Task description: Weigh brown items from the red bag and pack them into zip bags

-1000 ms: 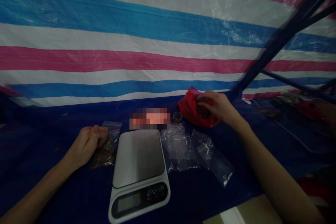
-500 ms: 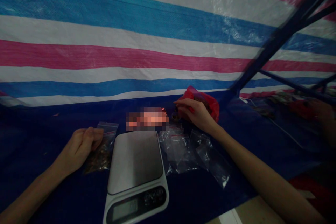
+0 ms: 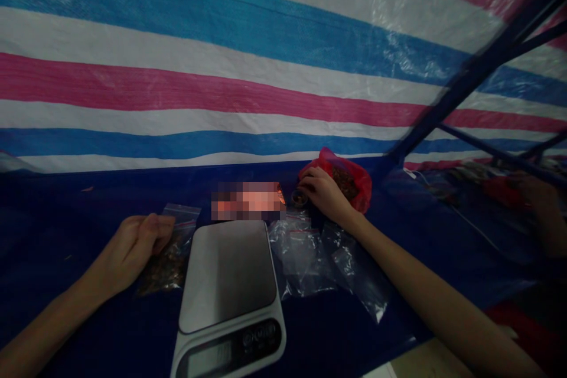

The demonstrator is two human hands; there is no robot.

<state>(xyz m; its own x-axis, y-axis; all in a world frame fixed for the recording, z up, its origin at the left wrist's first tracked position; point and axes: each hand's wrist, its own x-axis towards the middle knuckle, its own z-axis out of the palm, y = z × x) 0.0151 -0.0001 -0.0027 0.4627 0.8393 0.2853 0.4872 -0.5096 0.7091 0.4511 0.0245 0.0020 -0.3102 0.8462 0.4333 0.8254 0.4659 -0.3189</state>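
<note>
My left hand (image 3: pixel 140 246) pinches the top of a clear zip bag (image 3: pixel 165 266) holding small brown pieces, left of the scale. My right hand (image 3: pixel 328 194) is bent over a small round container (image 3: pixel 299 198) with dark bits in it, its fingers at the container's right rim. Whatever those closed fingertips hold is hidden. Just behind that hand lies an opened red plastic bag (image 3: pixel 364 184) with brown pieces inside. Between my hands stands a white kitchen scale (image 3: pixel 230 277) with a bare metal plate.
Several clear zip bags (image 3: pixel 305 254) lie flat right of the scale. Behind it, a lit screen-like object (image 3: pixel 254 199) is blurred out. Beyond the blue surface hangs a striped sheet (image 3: pixel 221 88). A dark frame bar (image 3: pixel 452 91) slants at right, near another person's arm (image 3: pixel 543 207).
My right hand has lowered, and its stretched fingers are now bent down at the small round container. The left hand keeps its pinch on the zip bag. The view has shifted slightly.
</note>
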